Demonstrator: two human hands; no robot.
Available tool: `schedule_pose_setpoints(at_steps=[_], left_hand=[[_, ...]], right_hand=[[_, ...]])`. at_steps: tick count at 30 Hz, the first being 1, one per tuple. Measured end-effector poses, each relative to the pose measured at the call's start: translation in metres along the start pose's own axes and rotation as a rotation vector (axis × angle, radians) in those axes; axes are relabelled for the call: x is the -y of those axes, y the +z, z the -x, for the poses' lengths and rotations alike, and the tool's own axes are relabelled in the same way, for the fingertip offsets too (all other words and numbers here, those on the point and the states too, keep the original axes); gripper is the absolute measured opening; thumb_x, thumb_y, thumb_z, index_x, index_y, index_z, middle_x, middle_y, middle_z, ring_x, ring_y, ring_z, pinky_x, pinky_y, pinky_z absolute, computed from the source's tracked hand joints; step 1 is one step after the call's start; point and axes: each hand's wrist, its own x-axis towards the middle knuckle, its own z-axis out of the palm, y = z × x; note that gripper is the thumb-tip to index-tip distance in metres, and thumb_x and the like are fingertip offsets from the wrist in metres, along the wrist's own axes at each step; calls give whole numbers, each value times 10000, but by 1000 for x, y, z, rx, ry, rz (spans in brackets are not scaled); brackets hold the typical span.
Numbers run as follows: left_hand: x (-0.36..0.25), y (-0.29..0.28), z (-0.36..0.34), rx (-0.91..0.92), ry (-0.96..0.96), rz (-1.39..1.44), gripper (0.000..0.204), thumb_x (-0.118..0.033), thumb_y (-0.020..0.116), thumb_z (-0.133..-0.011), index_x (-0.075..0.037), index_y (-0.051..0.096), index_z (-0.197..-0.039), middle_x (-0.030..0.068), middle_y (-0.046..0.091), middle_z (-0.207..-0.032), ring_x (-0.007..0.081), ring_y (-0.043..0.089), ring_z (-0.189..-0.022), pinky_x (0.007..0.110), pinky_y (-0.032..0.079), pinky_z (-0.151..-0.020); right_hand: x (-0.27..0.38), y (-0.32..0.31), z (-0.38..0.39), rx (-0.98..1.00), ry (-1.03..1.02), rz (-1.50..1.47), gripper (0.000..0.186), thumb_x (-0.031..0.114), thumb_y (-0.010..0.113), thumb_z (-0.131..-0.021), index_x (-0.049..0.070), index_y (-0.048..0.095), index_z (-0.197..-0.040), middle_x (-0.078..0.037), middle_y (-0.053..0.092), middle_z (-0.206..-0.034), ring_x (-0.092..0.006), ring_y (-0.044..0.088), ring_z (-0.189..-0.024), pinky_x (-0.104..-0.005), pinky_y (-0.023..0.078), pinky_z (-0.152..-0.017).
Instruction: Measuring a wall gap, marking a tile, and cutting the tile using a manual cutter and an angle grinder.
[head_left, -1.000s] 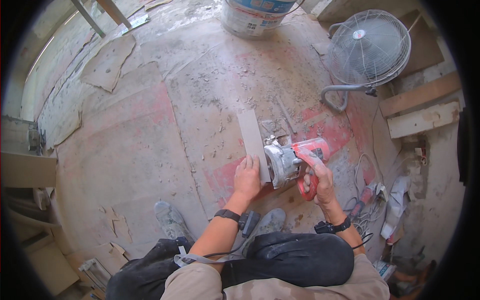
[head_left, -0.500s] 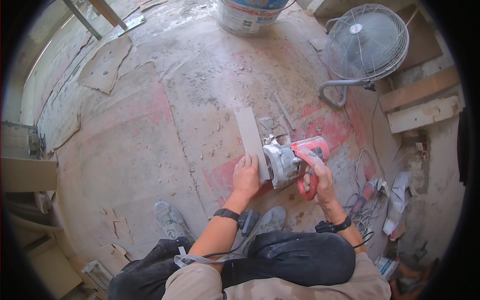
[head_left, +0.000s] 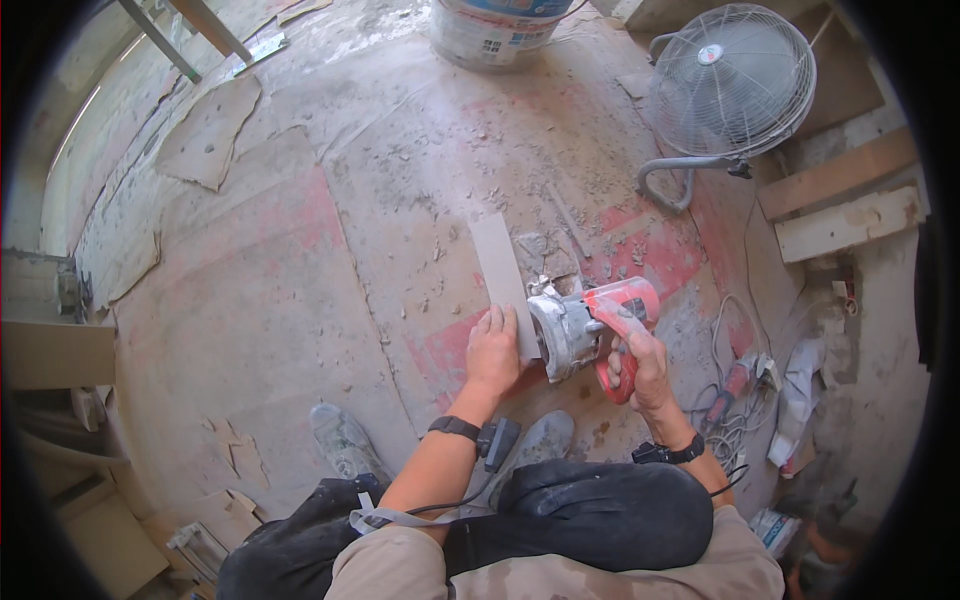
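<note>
At twelve o'clock I log a white plastic bucket with a blue-and-pale label band around its upper wall; its print is not legible to me. At one to two o'clock stands a round grey wire-guard floor fan with a small red-centred badge at its hub, on a bent tube foot. At three o'clock lie two pale wooden boards. At four o'clock I note a white crumpled bag or wrapper beside a tangle of white cord and a small red tool among it. At ten o'clock lies an irregular flat slab fragment on the dusty, red-stained floor. At centre lies the narrow grey tile strip, flat on the floor, its long axis running toward eleven o'clock. My left hand rests spread flat, fingers extended, pressing on the near end of the strip. My right hand is closed fully around the red handle of the angle cutter, whose grey metal guard sits against the strip's right edge, just beside the left hand's fingertips. Both wrists carry dark bands; two dusty grey shoes show at six o'clock.
</note>
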Motion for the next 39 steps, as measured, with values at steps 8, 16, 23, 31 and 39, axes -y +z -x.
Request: schedule_pose_setpoints(at_steps=[8, 16, 23, 31, 39], left_hand=[[0, -3, 0, 27, -13, -5, 912, -154, 836, -609, 50, 419, -1394, 276, 456, -1404, 401, 469, -1277, 427, 401, -1061], [-3, -3, 1, 20, -6, -8, 914, -161, 836, -613, 46, 412, -1395, 274, 465, -1392, 407, 468, -1273, 427, 399, -1063], [-3, -4, -1, 31, -7, -22, 920, -185, 836, -617, 47, 409, -1398, 270, 465, -1393, 405, 463, -1276, 428, 395, -1068], [-1, -2, -2, 53, -16, -39, 934, -211, 844, -617, 42, 406, -1402, 267, 449, -1416, 393, 453, -1293, 419, 387, -1080], [-6, -5, -2, 63, -36, -43, 909, -221, 832, -642, 22, 409, -1409, 256, 437, -1429, 372, 442, -1310, 422, 385, -1075]], right_hand=[[3, 0, 0, 13, -8, 18, 514, 393, 478, -949, -17, 580, -1242, -15, 470, -647, -90, 440, -494, -235, 378, -452], [-1, 2, -20, 30, -32, 46, 584, 438, 494, -946, 26, 534, -1358, -15, 468, -890, -72, 475, -562, -220, 391, -447], [-1, 1, -9, 37, -10, 78, 584, 447, 490, -945, 10, 550, -1326, -7, 470, -876, -74, 476, -542, -226, 389, -437], [-2, -1, -2, 25, 17, 92, 579, 441, 499, -938, 3, 554, -1313, -8, 480, -860, -80, 480, -533, -228, 392, -448], [-7, 0, -24, 61, -18, 63, 556, 409, 493, -953, 17, 535, -1345, -8, 482, -872, -78, 475, -543, -231, 395, -451]])
